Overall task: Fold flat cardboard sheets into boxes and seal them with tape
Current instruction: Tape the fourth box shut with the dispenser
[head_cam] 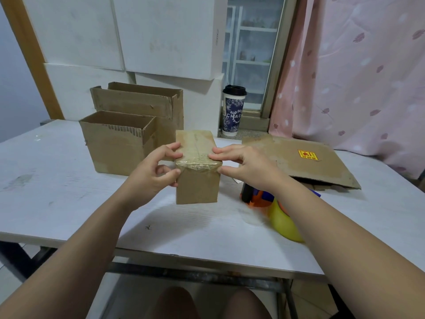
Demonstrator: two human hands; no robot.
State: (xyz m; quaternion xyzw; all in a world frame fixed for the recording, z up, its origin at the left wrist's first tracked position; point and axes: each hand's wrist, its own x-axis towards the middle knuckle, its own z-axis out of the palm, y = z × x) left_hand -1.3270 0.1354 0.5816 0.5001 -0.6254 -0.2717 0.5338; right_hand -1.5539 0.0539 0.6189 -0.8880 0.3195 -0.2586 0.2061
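Centre of counter [57, 192]: one closed box [197, 187], left hand [154, 173] holding its left side, right hand [248, 166] holding its right top edge. Whether it rests on the surface cannot be told.

Left rear: small open box [115, 148], just beside the closed box; large open box [138, 102] directly behind it, touching.

Right rear: flat cardboard [299, 162] lying on the counter.

Right of the closed box, beneath the right forearm: tape dispenser [257, 196].

Behind the counter's far edge: cup [233, 111] upright on the sill [248, 132], between the open boxes and the curtain [356, 77].
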